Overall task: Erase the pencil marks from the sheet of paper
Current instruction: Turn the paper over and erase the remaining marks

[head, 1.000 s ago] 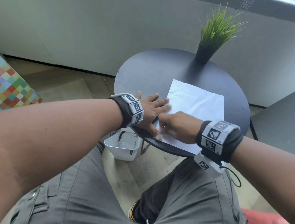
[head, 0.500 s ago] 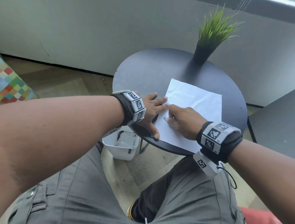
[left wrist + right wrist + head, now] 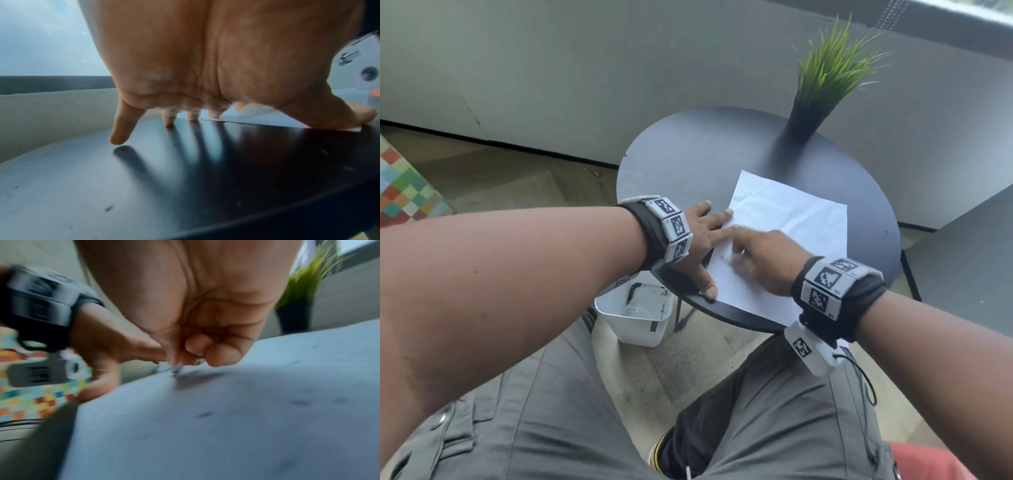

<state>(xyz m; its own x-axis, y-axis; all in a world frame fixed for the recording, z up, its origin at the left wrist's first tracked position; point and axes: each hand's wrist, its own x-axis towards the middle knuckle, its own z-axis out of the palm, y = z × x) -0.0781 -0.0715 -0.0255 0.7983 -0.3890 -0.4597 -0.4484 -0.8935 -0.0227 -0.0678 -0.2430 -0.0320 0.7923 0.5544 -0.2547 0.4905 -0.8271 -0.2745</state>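
Right hand (image 3: 760,260), fingers curled pinching a small eraser (image 3: 176,369) against the sheet of paper (image 3: 798,219), has shifted farther up it; left hand (image 3: 702,240), fingers spread flat, pins the sheet's left edge.

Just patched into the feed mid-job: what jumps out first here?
The white sheet on the round black table, its near edge hanging over the rim. The left hand presses its left edge flat, fingers spread, while the right hand pinches a small eraser onto the paper, blurred. A green plant in a black pot stands at the table's far side.
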